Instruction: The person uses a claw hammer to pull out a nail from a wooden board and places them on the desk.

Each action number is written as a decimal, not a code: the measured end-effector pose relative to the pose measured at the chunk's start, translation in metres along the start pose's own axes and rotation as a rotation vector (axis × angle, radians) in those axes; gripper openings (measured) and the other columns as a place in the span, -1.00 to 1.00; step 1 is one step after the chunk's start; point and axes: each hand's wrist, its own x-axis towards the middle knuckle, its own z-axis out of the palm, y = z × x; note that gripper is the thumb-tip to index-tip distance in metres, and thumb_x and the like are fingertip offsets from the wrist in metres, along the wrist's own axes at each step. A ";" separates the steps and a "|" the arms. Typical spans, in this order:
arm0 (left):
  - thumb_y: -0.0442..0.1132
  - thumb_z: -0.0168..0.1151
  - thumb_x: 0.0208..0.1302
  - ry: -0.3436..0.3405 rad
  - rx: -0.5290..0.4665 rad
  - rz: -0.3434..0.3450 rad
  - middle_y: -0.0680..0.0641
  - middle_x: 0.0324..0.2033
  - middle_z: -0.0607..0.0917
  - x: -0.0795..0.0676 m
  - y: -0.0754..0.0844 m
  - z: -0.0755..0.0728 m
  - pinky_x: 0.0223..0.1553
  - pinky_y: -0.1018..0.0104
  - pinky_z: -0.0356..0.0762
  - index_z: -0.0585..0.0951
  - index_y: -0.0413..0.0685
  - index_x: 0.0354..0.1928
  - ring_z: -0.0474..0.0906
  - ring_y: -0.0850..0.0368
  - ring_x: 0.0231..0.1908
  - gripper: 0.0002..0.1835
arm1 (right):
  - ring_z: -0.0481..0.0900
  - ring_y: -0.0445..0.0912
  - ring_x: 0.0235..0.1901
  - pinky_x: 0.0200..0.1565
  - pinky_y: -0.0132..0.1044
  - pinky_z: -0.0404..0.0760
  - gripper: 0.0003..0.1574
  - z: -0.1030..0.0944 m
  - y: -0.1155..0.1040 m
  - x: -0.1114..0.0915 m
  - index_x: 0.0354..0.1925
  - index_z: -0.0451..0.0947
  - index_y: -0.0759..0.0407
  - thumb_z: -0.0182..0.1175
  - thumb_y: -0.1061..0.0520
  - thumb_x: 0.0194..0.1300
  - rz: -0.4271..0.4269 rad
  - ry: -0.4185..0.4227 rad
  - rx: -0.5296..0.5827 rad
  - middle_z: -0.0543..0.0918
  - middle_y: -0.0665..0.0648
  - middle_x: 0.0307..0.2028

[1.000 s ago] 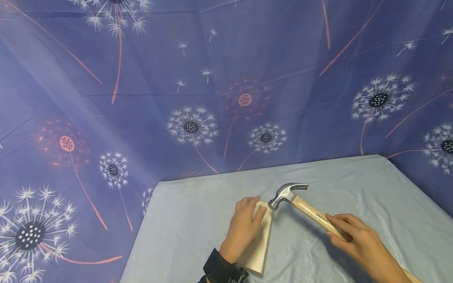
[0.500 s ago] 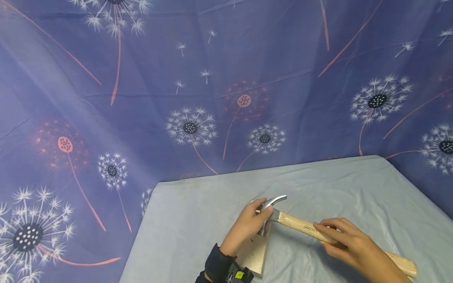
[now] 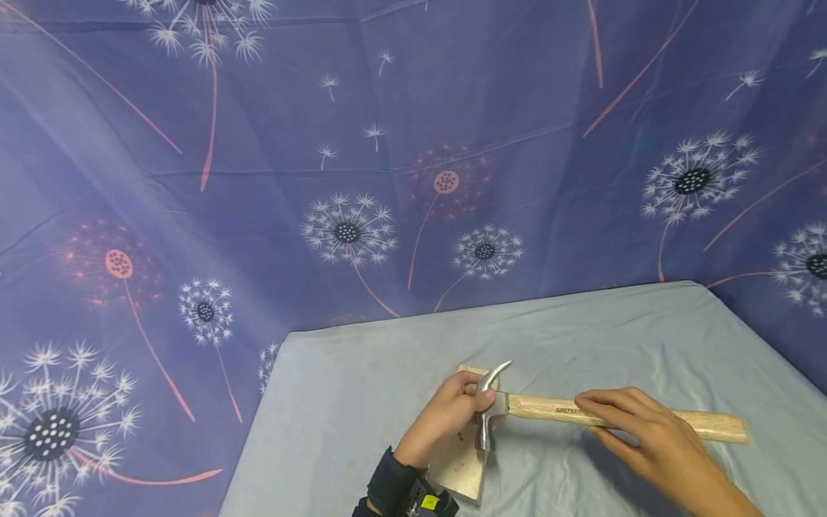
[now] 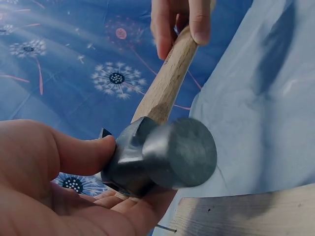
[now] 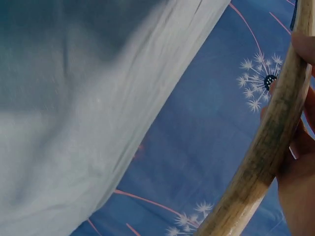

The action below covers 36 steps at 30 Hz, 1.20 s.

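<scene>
A claw hammer with a pale wooden handle lies level above a narrow wooden board in the head view. My left hand pinches its steel head between thumb and fingers, claw pointing away and striking face toward me. On the handle's middle, my right hand grips with thumb and fingers. The right wrist view shows the rear length of the handle passing the right hand's fingers. A thin nail stands out from the board at the bottom of the left wrist view.
A light blue cloth covers the table under the board. Behind it and to both sides hangs a purple-blue curtain printed with dandelions. A dark strap with a small device sits on the left wrist.
The hammer has come left and toward me, turning until its handle lies nearly level. My left hand left the board's far end and took hold of the hammer head.
</scene>
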 end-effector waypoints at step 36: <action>-0.35 0.16 0.36 -0.007 -0.364 0.085 -0.36 -0.06 0.62 0.002 -0.005 -0.003 -0.08 0.01 0.53 0.41 -0.45 0.16 0.65 -0.21 -0.12 -0.59 | 0.55 -0.05 0.07 0.04 -0.28 0.49 -0.52 0.016 -0.006 0.027 0.35 0.22 0.18 -0.34 0.34 0.58 0.487 0.043 0.664 0.50 0.21 0.09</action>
